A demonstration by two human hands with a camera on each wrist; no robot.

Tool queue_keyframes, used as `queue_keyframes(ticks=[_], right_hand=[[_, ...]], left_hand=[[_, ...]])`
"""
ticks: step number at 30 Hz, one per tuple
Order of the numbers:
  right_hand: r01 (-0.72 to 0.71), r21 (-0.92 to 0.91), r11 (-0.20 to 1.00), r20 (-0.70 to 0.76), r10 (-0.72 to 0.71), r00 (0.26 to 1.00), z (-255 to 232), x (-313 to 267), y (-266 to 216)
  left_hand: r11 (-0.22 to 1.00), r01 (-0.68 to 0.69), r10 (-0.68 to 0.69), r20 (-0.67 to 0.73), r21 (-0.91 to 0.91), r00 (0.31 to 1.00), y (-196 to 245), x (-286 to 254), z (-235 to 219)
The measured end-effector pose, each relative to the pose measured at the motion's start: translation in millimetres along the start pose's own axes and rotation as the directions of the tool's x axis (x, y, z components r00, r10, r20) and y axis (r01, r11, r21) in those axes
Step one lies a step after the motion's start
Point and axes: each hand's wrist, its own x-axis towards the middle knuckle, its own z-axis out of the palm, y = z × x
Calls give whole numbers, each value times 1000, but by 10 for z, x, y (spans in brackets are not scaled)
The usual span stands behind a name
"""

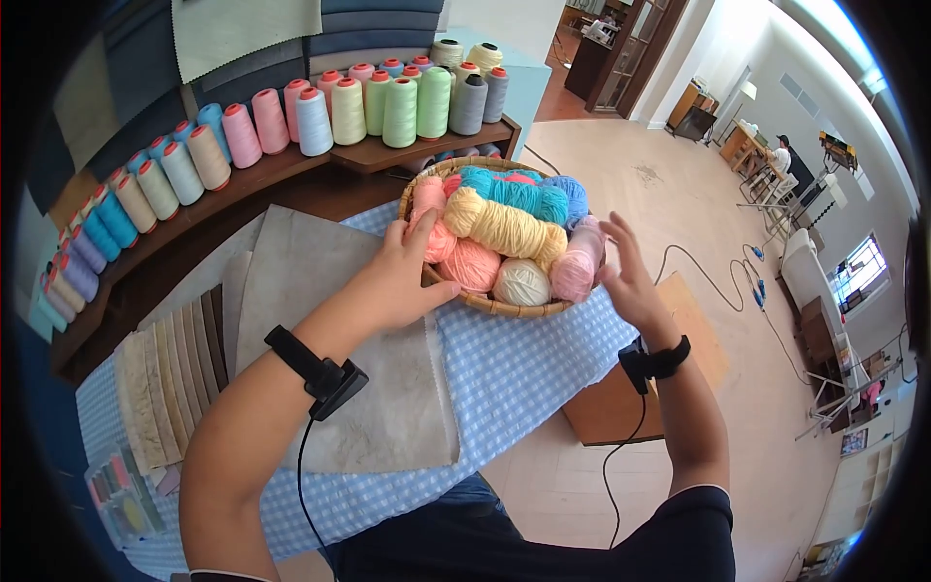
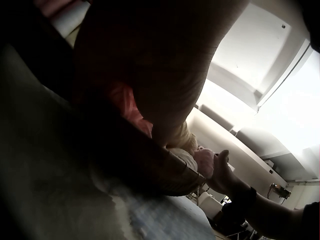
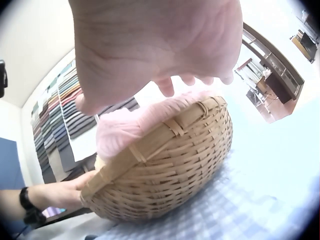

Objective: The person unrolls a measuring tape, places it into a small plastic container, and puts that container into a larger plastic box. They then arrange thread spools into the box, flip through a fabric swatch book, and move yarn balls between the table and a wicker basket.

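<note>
A round wicker basket (image 1: 524, 309) full of yarn sits on the blue gingham cloth. On top lies a yellow yarn skein (image 1: 509, 229), with teal yarn (image 1: 524, 199) behind it. Coral yarn (image 1: 469, 265), a cream ball (image 1: 523, 282) and pink yarn (image 1: 579, 258) show along the near side. My left hand (image 1: 396, 278) rests at the basket's left rim, its fingers over the coral yarn and its thumb stretched out along the near rim. At the right rim, my right hand (image 1: 632, 286) stands beside the pink yarn with fingers extended; in the right wrist view its palm (image 3: 160, 45) hovers above the basket's edge.
Grey fabric pieces (image 1: 349, 388) and a fan of swatches (image 1: 175, 378) lie left of the basket on the gingham cloth (image 1: 524, 359). Behind, thread cones (image 1: 400, 112) line a curved wooden shelf (image 1: 378, 155). A wooden box (image 1: 621, 407) stands at the right below table height.
</note>
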Motion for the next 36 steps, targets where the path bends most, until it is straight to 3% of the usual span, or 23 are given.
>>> queue_keyframes(ticks=[3, 5, 7, 9, 11, 13, 15, 17, 19, 21, 24, 28, 30, 36], right_hand=[[-64, 28, 998, -128, 67, 990, -79, 79, -410], [54, 266, 962, -151, -13, 988, -25, 144, -840], [38, 595, 803, -25, -29, 999, 80, 65, -1379], [300, 626, 720, 17, -397, 917, 245, 70, -1916], [258, 846, 467, 73, -581, 811, 423, 64, -2405], [166, 986, 13, -130, -562, 817, 735, -3, -2864], [133, 990, -54, -140, -585, 799, 852, 80, -2988], [125, 979, -161, -197, -597, 777, 1356, 359, -3382], [121, 956, -266, -262, -597, 758, 1519, 262, -3564], [116, 921, -371, -328, -584, 743, 1632, 214, -3720], [125, 850, -511, -428, -532, 731, 1830, 104, -3962], [149, 759, -634, -517, -448, 730, 1803, -25, -4088], [-60, 861, -506, -194, -435, 879, 1657, -95, -4086], [78, 827, -557, -324, -357, 876, 1888, -119, -4130]], left_hand=[[997, 13, -11, 38, -74, 999, 68, -54, -140], [998, 18, -16, 36, -56, 999, 139, -176, -256], [999, 35, -34, 31, -37, 999, 132, -369, -373], [1000, 2, -1, 45, -23, 999, 74, -630, -481], [1000, 5, -5, 15, -19, 1000, 42, -958, -584], [1000, 9, -9, -20, -17, 1000, 52, -1321, -710], [989, 129, -129, 5, -74, 992, 85, -1703, -855], [971, 210, -217, -46, -112, 975, 28, -2082, -937], [948, 280, -295, -93, -149, 951, -38, -2431, -1040], [910, 399, -413, -190, -111, 890, -123, -2767, -1150], [882, 462, -467, -305, -91, 830, -337, -3254, -1243], [803, 569, -584, -420, -174, 695, -559, -3705, -1339], [775, 599, -618, -447, -203, 647, -661, -3888, -1380], [717, 676, -651, -509, -168, 563, -854, -4103, -1500]])
